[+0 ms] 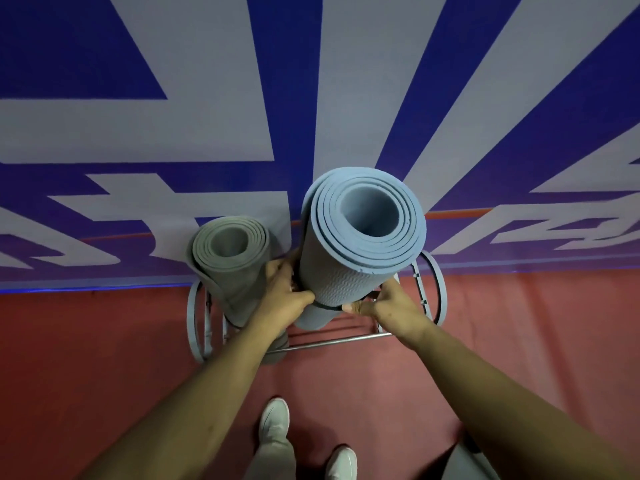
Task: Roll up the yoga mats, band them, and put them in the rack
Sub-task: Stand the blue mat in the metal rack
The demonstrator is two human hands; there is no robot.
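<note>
A rolled light-blue yoga mat [349, 258] stands upright inside the metal rack [339, 339], a dark band around its lower part. My left hand [284, 296] grips the roll from the left, thumb across its front. From the right, my right hand [381, 304] holds it, fingers curled at the band. A rolled grey mat [235, 268] stands upright in the rack's left side, touching my left forearm. The blue mat's bottom end is hidden by my hands.
The rack has round grey end hoops [194, 320] and stands against a blue-and-white patterned wall [207, 116]. A red floor [104, 341] lies in front. My white shoes [275, 422] are below, close to the rack.
</note>
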